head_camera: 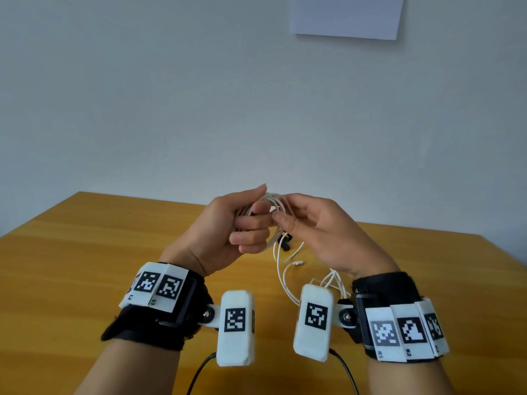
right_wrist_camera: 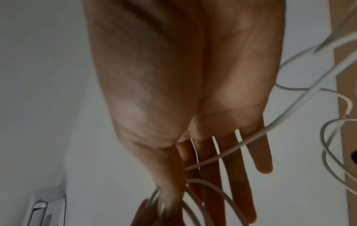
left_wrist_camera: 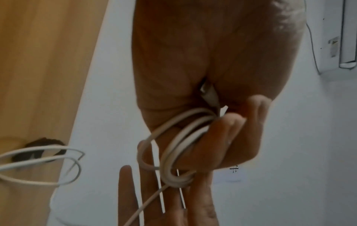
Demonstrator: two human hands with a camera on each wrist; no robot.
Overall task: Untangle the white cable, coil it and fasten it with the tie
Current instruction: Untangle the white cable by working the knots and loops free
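The left hand [head_camera: 228, 223] curls its fingers round several loops of the white cable [head_camera: 275, 206], raised above the wooden counter [head_camera: 85, 252]. The right hand [head_camera: 319, 232] pinches the coil's top between thumb and forefinger, other fingers straight. The thin cable's loose end trails onto the counter beside a black tie [head_camera: 285, 242]. The wristband tags read L2, L1, R1, R2.

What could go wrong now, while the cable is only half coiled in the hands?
1. The left hand grips only a few loops of the white cable; loosening could spring them open.
2. The slack tail lies looped on the table and may knot again.
3. The black tie lies under the hands, so fetching it needs a free hand.
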